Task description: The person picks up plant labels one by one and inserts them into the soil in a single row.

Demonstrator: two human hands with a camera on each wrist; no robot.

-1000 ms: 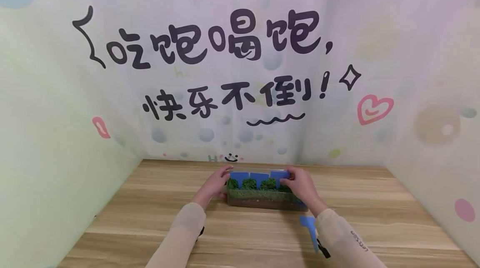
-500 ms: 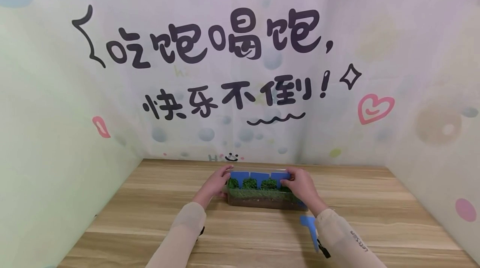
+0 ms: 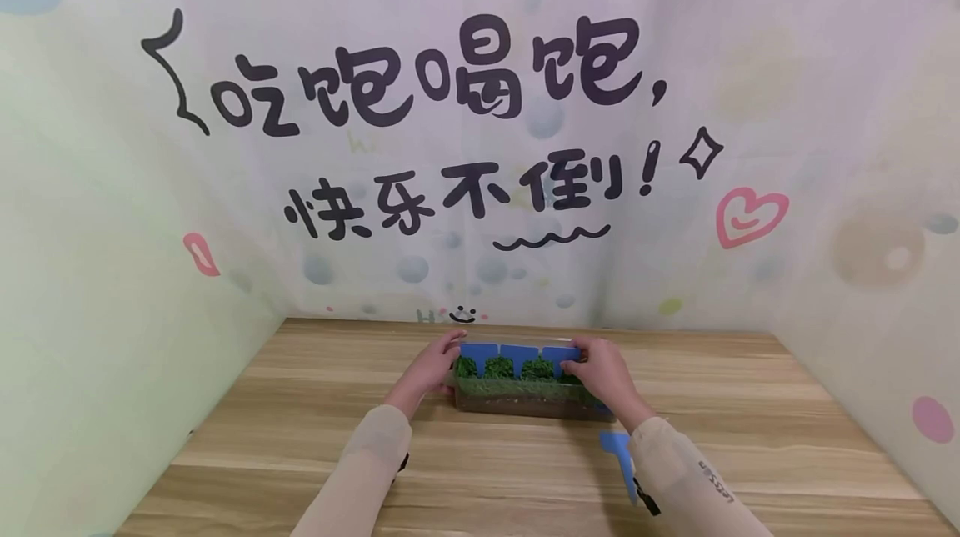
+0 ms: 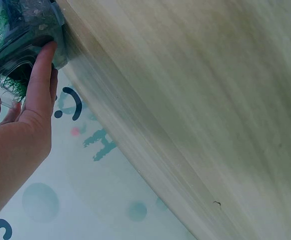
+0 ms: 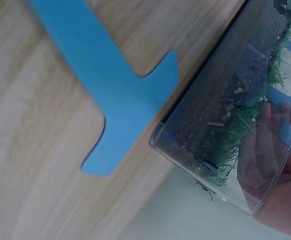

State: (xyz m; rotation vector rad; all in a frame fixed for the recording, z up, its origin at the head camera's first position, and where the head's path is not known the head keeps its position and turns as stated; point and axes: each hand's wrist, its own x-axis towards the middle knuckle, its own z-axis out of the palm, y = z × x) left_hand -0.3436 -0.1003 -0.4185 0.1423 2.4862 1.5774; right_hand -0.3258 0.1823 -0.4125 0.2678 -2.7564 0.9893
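Note:
A clear plastic planter box (image 3: pixel 525 404) holds dark soil and tufts of green grass (image 3: pixel 537 368). Several blue T-shaped plant labels stand upright in it, such as the middle one (image 3: pixel 519 358). My left hand (image 3: pixel 430 366) grips the box's left end; in the left wrist view, a long finger (image 4: pixel 41 80) lies along the outside of the box. At the right end, my right hand (image 3: pixel 602 366) pinches the right-hand label (image 3: pixel 558 352) by its wide top. Through the clear wall in the right wrist view, curled fingers (image 5: pixel 265 145) are seen behind the grass.
Another blue T-shaped label (image 3: pixel 618 458) lies flat on the wooden table (image 3: pixel 495 487), in front of the box's right end and beside the right sleeve. A printed cloth backdrop (image 3: pixel 465 270) rises behind the table.

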